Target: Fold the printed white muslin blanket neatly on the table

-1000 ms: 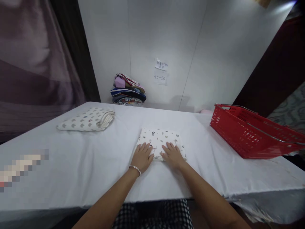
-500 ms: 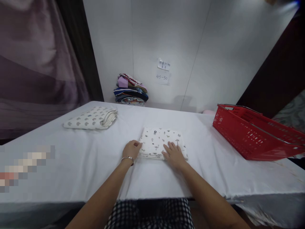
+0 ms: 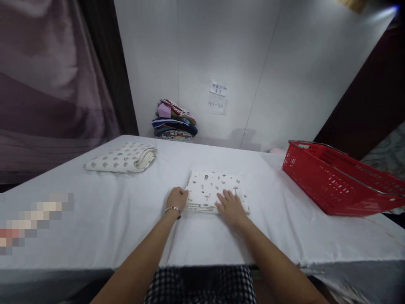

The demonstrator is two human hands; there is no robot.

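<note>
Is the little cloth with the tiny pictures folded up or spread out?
Folded. The patterned cloth lies as a small, neat rectangle with layered edges showing along its near side, under the right hand and beside the left hand.

two folded cloths (image 3: 216,190), one basket (image 3: 338,179)

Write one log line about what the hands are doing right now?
left hand: curled at left edge of folded cloth | right hand: flat on it | red basket: at right

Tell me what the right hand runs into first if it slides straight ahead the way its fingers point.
The right hand already lies flat on the folded printed cloth, fingers pointing toward the wall. Straight ahead it meets only more of that cloth, then probably bare table.
</note>
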